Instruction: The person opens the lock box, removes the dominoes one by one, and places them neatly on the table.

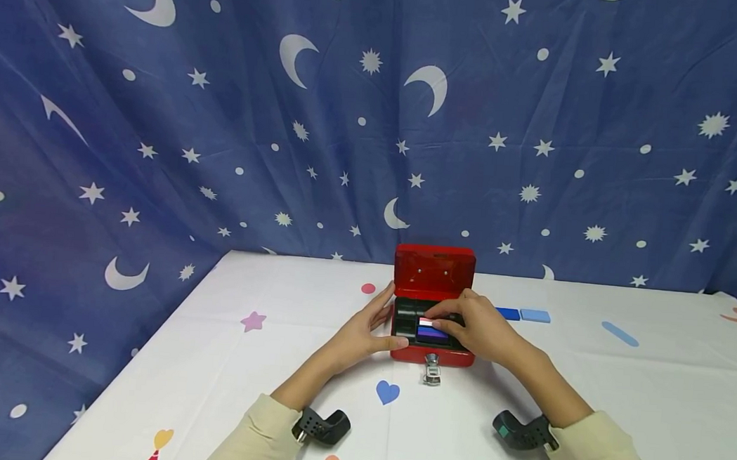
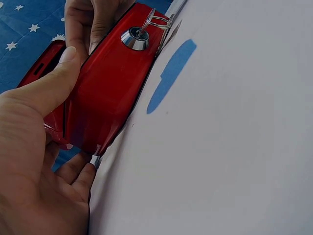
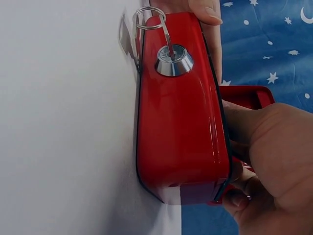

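A red metal cash box [image 1: 432, 355] stands on the table with its lid [image 1: 434, 270] raised at the back. Keys on a ring [image 1: 432, 374] hang from the lock [image 2: 135, 38] on its front. My left hand [image 1: 355, 338] grips the box's left end, thumb over the front rim and fingers along the side. Inside is a black tray [image 1: 404, 324]. Over it my right hand [image 1: 479, 326] pinches a small pink-and-white block [image 1: 425, 322] between thumb and forefinger. Blue and purple blocks [image 1: 432, 332] lie beside it in a compartment. The right wrist view hides the fingertips behind the box.
To the right of the box lie a dark blue block [image 1: 507, 314] and a light blue block [image 1: 536, 315]. A white cloth with printed shapes [image 1: 387, 392] covers the table. Behind it hangs a blue curtain [image 1: 348, 151] with moons and stars.
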### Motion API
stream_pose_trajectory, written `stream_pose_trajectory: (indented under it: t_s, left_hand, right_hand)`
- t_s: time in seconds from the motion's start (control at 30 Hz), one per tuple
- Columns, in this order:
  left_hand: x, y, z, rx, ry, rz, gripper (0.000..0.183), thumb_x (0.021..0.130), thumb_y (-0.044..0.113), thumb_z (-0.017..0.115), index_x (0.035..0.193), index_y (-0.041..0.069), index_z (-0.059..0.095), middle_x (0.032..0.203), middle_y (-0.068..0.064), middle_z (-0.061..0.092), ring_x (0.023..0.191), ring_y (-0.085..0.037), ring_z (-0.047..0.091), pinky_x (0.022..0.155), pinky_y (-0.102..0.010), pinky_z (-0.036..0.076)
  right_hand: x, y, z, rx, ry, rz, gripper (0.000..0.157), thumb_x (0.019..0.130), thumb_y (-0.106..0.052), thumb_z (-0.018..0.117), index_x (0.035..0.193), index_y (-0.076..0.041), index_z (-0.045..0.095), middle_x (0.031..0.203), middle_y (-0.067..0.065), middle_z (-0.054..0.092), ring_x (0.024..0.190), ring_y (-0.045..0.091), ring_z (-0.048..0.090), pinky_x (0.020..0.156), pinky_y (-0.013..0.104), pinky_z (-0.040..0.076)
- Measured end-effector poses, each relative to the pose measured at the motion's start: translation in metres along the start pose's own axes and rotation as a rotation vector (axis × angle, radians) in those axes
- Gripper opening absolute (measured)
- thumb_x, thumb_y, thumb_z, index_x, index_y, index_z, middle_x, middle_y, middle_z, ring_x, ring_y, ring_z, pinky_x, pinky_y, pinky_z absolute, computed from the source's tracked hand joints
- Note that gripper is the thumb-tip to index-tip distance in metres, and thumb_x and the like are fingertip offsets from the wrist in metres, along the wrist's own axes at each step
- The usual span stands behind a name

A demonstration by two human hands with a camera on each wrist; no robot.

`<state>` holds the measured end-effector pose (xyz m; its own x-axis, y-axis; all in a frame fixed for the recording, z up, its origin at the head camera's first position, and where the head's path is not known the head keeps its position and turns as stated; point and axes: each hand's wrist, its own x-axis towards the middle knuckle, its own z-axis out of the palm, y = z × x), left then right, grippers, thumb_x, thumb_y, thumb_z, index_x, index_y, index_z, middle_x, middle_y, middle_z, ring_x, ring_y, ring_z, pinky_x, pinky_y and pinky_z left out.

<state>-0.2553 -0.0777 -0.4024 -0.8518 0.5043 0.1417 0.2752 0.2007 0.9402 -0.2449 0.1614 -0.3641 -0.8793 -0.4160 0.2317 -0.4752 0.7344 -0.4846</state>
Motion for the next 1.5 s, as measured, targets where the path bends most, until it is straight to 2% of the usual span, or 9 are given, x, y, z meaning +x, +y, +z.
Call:
stream_pose_trajectory:
  t_s: [0.13,0.2,0.37,0.47,0.8,1.13,1.23,1.37,1.5]
  left_hand:
    - [-0.001,0.001,0.0,-0.004,0.003,-0.001,0.094,0.082,0.024,0.077,0.154,0.025,0.017,0.158,0.004,0.014,0.139,-0.02,0.03,0.109,-0.032,0.03]
    - [-0.004,0.009,0.0,-0.014,0.001,-0.004,0.094,0.082,0.021,0.077,0.154,0.02,0.017,0.158,0.0,0.014,0.139,-0.024,0.03,0.11,-0.035,0.029]
    - [-0.004,0.009,-0.001,-0.007,0.004,-0.009,0.094,0.082,0.021,0.077,0.154,0.02,0.017,0.158,0.0,0.014,0.139,-0.023,0.03,0.11,-0.035,0.029]
    - [-0.001,0.001,-0.001,0.008,0.01,-0.01,0.095,0.081,0.025,0.078,0.154,0.024,0.017,0.158,0.004,0.015,0.138,-0.02,0.031,0.109,-0.031,0.03]
    - [-0.002,0.001,-0.001,0.003,0.012,-0.016,0.093,0.082,0.02,0.076,0.154,0.025,0.017,0.158,0.002,0.014,0.139,-0.023,0.03,0.11,-0.036,0.03]
    - [-0.01,0.028,-0.002,-0.007,-0.015,-0.026,0.093,0.083,0.012,0.074,0.154,0.009,0.014,0.158,-0.011,0.012,0.139,-0.035,0.027,0.11,-0.045,0.028]
    - [-0.007,0.02,-0.001,-0.008,-0.007,-0.026,0.093,0.083,0.012,0.075,0.154,0.012,0.014,0.159,-0.009,0.012,0.139,-0.033,0.027,0.11,-0.044,0.028]
    - [-0.002,0.004,0.0,-0.001,0.007,-0.029,0.094,0.082,0.017,0.076,0.154,0.023,0.016,0.159,-0.001,0.013,0.139,-0.028,0.029,0.11,-0.04,0.029]
    - [0.0,-0.001,0.0,0.006,0.014,-0.033,0.093,0.082,0.023,0.077,0.154,0.028,0.018,0.158,0.004,0.016,0.138,-0.023,0.031,0.11,-0.038,0.03]
  right_hand:
    - [0.001,-0.001,0.0,0.005,0.015,-0.013,0.019,0.083,-0.019,0.075,0.103,-0.02,0.076,0.084,-0.005,0.062,0.077,0.017,0.046,0.06,0.028,0.043]
    - [0.001,-0.001,0.0,0.008,0.022,-0.018,0.02,0.083,-0.019,0.075,0.103,-0.02,0.076,0.085,-0.005,0.063,0.078,0.017,0.046,0.06,0.028,0.044]
    - [0.002,-0.002,0.0,0.015,0.034,-0.024,0.02,0.083,-0.018,0.075,0.103,-0.02,0.076,0.087,-0.005,0.065,0.078,0.018,0.048,0.06,0.028,0.044]
    - [0.002,-0.003,-0.001,0.017,0.046,-0.024,0.02,0.082,-0.018,0.076,0.102,-0.02,0.076,0.086,-0.005,0.065,0.077,0.017,0.048,0.061,0.028,0.045]
    - [0.002,-0.003,0.0,0.005,0.102,-0.06,0.021,0.082,-0.014,0.076,0.103,-0.018,0.076,0.081,-0.007,0.062,0.075,0.014,0.047,0.059,0.028,0.042]
    - [0.001,-0.005,-0.002,-0.004,0.14,-0.084,0.021,0.082,-0.01,0.076,0.101,-0.017,0.076,0.081,-0.006,0.06,0.074,0.012,0.048,0.059,0.027,0.043]
    - [0.001,-0.005,-0.003,-0.007,0.15,-0.09,0.022,0.081,-0.009,0.076,0.102,-0.016,0.076,0.082,-0.006,0.06,0.075,0.012,0.049,0.061,0.027,0.045]
    - [0.0,-0.006,-0.007,-0.019,0.156,-0.085,0.022,0.082,-0.009,0.076,0.103,-0.016,0.076,0.085,-0.004,0.062,0.079,0.014,0.052,0.067,0.03,0.049]
    - [-0.001,-0.006,-0.014,-0.015,0.165,-0.091,0.024,0.082,-0.008,0.076,0.104,-0.016,0.075,0.093,0.001,0.066,0.086,0.02,0.057,0.075,0.037,0.054]
